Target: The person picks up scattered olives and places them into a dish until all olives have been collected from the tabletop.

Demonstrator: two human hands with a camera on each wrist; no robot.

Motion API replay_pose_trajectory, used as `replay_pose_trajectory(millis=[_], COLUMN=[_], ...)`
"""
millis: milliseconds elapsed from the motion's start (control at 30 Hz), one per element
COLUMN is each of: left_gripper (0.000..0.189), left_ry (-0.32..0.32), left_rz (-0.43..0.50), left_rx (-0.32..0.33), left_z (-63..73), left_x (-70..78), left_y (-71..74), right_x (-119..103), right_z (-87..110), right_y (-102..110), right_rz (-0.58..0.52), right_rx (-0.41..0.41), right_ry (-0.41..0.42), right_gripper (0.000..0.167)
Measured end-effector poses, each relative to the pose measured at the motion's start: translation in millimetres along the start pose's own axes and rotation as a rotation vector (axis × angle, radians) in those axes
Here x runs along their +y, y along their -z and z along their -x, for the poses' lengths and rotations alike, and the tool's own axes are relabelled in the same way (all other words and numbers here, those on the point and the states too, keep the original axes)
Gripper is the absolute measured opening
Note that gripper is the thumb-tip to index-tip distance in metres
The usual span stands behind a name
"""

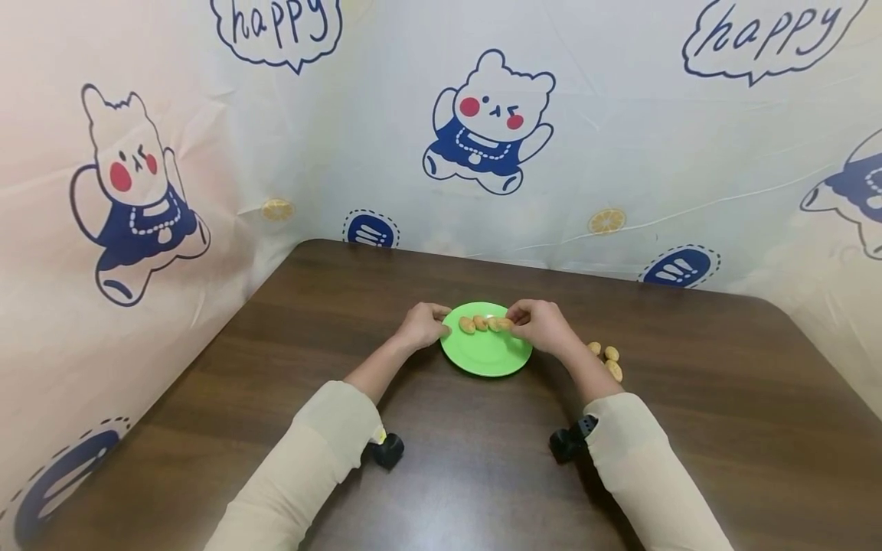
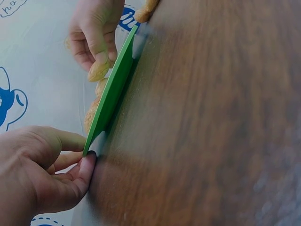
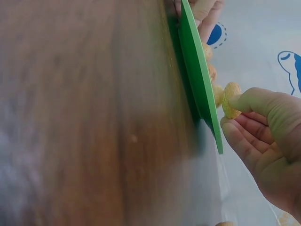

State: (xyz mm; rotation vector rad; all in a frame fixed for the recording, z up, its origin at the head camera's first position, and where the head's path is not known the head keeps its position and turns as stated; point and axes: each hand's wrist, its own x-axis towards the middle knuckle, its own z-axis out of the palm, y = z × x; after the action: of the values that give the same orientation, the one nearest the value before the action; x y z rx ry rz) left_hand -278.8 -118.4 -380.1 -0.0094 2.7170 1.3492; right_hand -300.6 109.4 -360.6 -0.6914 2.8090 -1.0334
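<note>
The left hand [image 1: 422, 327] pinched the left rim of a green plate [image 1: 485, 357] between thumb and fingers, the plate sitting on a brown worktop [image 1: 413, 497]. The right hand [image 1: 540, 327] gripped 1 tan, peanut-like piece [image 3: 232, 100] between thumb and fingers at the right part of the plate. Left of that piece, 3 similar pieces [image 1: 467, 325] lay in a row on the far half of the plate. On the worktop, right of the plate and just beside the right forearm, lay 3 loose pieces [image 1: 612, 353]. A pale printed cloth [image 1: 372, 130] hung beyond the far edge.
</note>
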Motion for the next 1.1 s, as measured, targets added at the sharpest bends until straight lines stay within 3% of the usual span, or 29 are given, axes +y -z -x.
replay_pose_trajectory(millis=[533, 1100], left_gripper=[0.044, 0.043], left_ry=[0.009, 0.003], left_rz=[0.01, 0.012], left_rx=[-0.005, 0.001], left_z=[0.0, -0.6], left_x=[-1.0, 1.1], left_y=[-1.4, 0.0], right_x=[-16, -25], right_z=[-4.4, -13.2], right_y=[-14, -24], right_rz=[-0.016, 0.072], right_rx=[-0.063, -0.119], right_ry=[0.07, 0.11], right_gripper=[0.014, 0.017])
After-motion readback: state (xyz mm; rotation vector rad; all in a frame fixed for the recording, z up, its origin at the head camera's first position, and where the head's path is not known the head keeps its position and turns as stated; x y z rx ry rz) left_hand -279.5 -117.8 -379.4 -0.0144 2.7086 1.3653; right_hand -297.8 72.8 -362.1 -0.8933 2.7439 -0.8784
